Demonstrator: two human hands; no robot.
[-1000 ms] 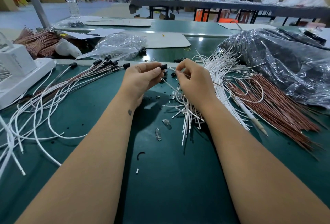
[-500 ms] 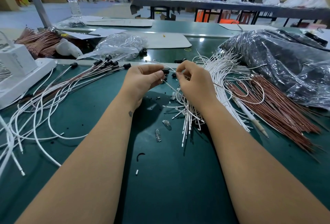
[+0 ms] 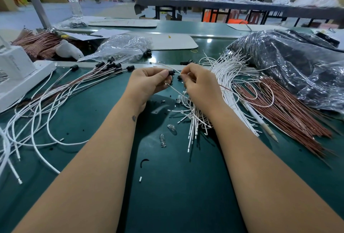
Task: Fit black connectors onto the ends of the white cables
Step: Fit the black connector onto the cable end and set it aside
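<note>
Big warehouse floor, green bench [image 3: 167,195] buried in wire. The left hand [image 3: 149,82] pinches a black connector [image 3: 171,72] at its fingertips, and the right hand [image 3: 200,85] pinches a white cable [image 3: 176,90] right beside it, feeding the end in. Honestly can't tell if the tip is seated yet, it's too small. What could go wrong, I reckon: the tip misses the hole and bends, or the connector pops out of that tiny pinch and vanishes into the loose cables [image 3: 223,76]. Those glass bulbs [image 3: 162,140] near the forearms could also get rolled on.
</note>
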